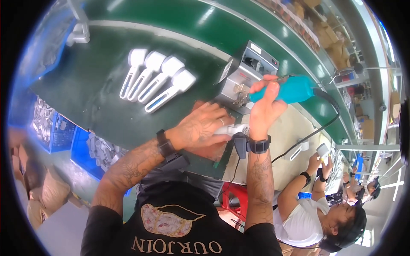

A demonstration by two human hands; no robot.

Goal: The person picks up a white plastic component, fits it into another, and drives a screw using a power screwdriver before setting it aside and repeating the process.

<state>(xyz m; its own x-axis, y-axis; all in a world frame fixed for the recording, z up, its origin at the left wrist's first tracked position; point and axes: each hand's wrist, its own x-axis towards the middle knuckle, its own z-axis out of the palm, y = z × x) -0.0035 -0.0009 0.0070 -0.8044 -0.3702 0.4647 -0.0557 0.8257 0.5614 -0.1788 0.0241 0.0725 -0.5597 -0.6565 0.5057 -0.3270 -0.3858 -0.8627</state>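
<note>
My left hand (pixel 198 126) is closed round a white plastic handheld device (pixel 228 129), low over a reddish-brown mat (pixel 209 149) on the bench; a slotted round part shows at its right end. My right hand (pixel 268 104) grips a teal electric screwdriver (pixel 294 90), lying nearly level. Its tip points left, at the front of a grey metal screw feeder (pixel 245 72); whether a screw sits on the bit is too small to tell. Several finished-looking white devices with round heads and long handles (pixel 158 81) lie side by side, left of the feeder.
A black cable (pixel 331 121) loops from the screwdriver over the beige bench surface (pixel 279 132). Blue crates (pixel 92 149) of grey-white parts stand at the left. On the right, a co-worker (pixel 305 217) handles a similar white device (pixel 323 150). A red stool (pixel 235 200) stands below the bench.
</note>
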